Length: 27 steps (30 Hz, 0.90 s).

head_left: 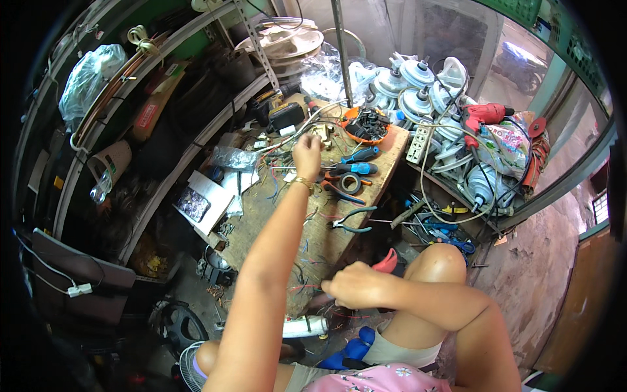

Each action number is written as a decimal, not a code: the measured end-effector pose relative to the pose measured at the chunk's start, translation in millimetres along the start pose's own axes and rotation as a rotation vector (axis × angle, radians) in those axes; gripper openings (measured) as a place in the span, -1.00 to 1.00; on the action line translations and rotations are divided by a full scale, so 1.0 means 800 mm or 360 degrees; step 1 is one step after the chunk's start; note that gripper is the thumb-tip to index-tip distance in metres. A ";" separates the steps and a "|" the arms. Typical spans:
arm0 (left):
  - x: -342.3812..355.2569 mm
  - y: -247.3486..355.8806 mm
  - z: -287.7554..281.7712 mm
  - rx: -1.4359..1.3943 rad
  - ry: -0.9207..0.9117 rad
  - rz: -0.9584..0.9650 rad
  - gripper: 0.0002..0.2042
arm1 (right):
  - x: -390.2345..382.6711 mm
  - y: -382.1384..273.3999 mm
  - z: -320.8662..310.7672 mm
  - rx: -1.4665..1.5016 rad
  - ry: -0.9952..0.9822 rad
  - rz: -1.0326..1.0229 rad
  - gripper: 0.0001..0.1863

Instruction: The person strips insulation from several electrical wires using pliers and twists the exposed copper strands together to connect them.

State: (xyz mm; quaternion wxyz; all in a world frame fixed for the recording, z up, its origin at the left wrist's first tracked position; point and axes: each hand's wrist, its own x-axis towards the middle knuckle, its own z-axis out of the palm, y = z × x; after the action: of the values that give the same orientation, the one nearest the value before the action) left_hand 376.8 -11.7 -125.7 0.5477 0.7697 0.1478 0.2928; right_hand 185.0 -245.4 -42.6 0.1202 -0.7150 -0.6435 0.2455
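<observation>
My left hand point(307, 157), with bangles on its wrist, reaches over the far part of the wooden table point(261, 225). Its fingers are drawn together beside small beige pieces point(322, 133) and loose cables; anything in them is hidden. Near the table's front edge, my right hand point(356, 285) is closed, its thumb side towards the table. Thin red wires point(304, 286) lie by its fingertips, but whether it grips one is unclear. Between the hands lie pliers point(353, 220), a roll of tape point(349, 183), orange-handled cutters point(336, 189) and blue-handled screwdrivers point(360, 155).
An orange bowl point(367, 134) of dark small parts stands at the table's far right corner. Beyond it, a red drill point(483, 117) and a white power strip point(418, 144) lie by piled grey-white round housings point(416, 101). Metal shelving point(189, 147) runs along the left.
</observation>
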 end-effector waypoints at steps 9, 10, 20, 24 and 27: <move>-0.129 0.132 -0.189 -0.0923 -0.0482 -0.0835 -0.88 | 0.077 0.072 0.007 0.0035 0.0689 0.0338 -0.66; -0.149 0.127 -0.214 -0.0995 -0.0541 -0.0862 -0.84 | 0.109 0.078 0.032 -0.0051 0.0776 0.0206 -0.64; -0.288 0.155 -0.283 -0.1527 0.0226 -0.1147 -0.81 | 0.065 0.131 0.005 -0.0671 0.0223 0.1054 -0.74; -0.300 0.089 -0.309 -0.1681 0.0013 -0.1289 -0.82 | 0.057 0.133 0.010 -0.0660 0.0319 0.0749 -0.72; -0.320 0.104 -0.295 -0.1468 0.0158 -0.1143 -0.83 | 0.044 0.127 0.017 -0.0582 0.0291 0.0712 -0.72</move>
State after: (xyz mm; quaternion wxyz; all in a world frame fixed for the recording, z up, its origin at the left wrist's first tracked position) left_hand 24.0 -3.2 -68.1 0.8834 0.3389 0.2821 0.1585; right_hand 267.8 -227.8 -110.8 -0.0104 -0.8679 -0.4901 0.0806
